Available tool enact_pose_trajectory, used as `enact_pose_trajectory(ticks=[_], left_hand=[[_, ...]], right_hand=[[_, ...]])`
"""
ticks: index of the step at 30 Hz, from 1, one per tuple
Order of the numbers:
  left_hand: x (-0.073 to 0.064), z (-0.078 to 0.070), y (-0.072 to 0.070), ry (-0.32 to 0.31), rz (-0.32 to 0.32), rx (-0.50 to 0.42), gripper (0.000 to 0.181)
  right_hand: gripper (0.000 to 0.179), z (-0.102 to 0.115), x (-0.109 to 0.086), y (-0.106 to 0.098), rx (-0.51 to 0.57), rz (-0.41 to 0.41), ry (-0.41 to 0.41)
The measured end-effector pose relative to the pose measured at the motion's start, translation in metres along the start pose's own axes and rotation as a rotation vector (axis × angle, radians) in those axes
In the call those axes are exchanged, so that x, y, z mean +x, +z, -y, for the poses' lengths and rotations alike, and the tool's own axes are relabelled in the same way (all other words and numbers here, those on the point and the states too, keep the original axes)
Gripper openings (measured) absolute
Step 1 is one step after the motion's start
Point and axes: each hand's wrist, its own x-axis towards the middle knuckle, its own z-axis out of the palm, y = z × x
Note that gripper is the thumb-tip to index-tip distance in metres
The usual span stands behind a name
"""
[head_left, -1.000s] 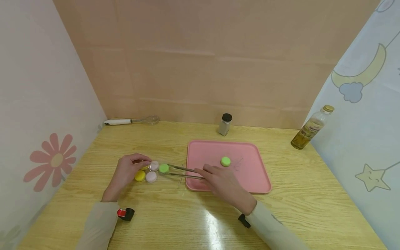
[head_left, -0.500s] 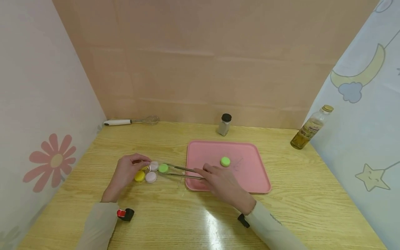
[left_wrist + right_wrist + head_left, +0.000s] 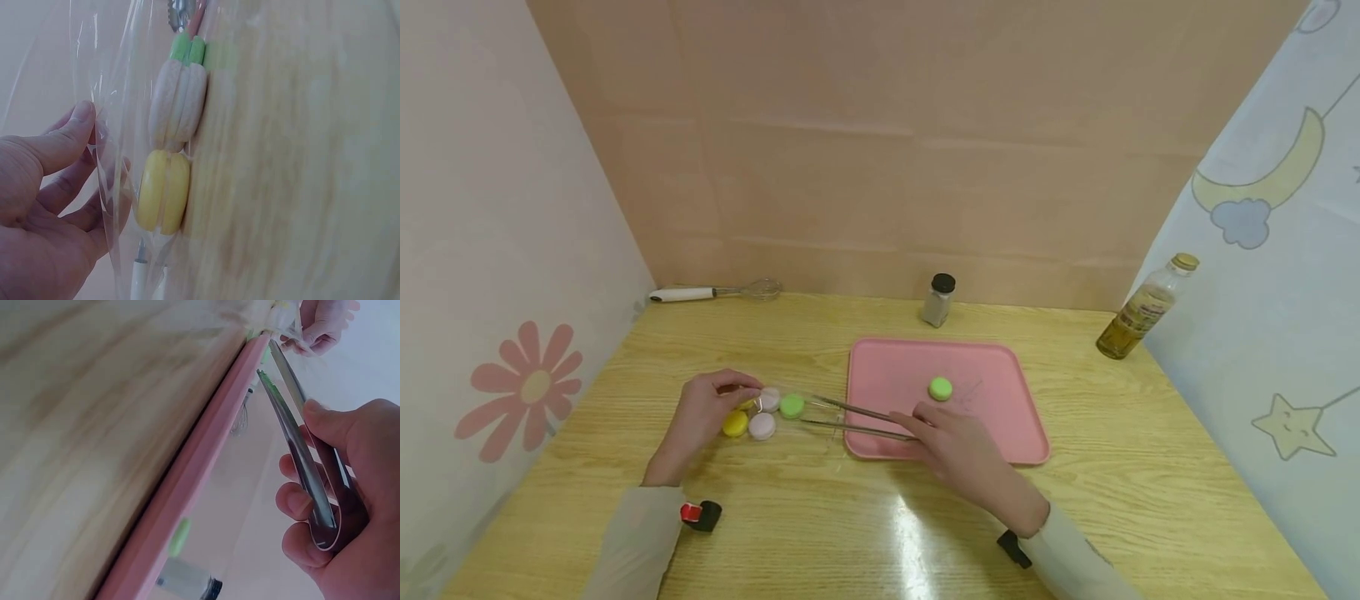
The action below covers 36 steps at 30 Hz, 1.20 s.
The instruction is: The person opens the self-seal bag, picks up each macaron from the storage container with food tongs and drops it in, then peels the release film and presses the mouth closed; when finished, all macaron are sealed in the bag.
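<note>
My left hand pinches the edge of a clear plastic bag between thumb and fingers. In the bag lie yellow macarons, pale pink macarons and a green macaron. One yellow macaron is partly hidden by my left fingers. My right hand grips metal tongs, thumb on one arm and fingers curled along the other. The tongs' tips stand apart just right of the green macaron, by the bag's opening, with nothing between them. Another green macaron lies on the pink tray.
Behind the tray stands a small jar with a black lid. An oil bottle is at the back right, near the side wall. A whisk with a white handle lies along the back left edge of the wooden table.
My right hand has drawn the tongs a little to the right, so their tips no longer flank the green macaron in the bag. My left hand has stayed in place.
</note>
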Motion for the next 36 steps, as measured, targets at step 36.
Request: enact_pose_trajectory(ticks=[36], left_hand=[[0.0, -0.001, 0.002, -0.005, 0.007, 0.01, 0.011]], right_hand=[[0.049, -0.016, -0.123, -0.08, -0.041, 0.009, 0.394]])
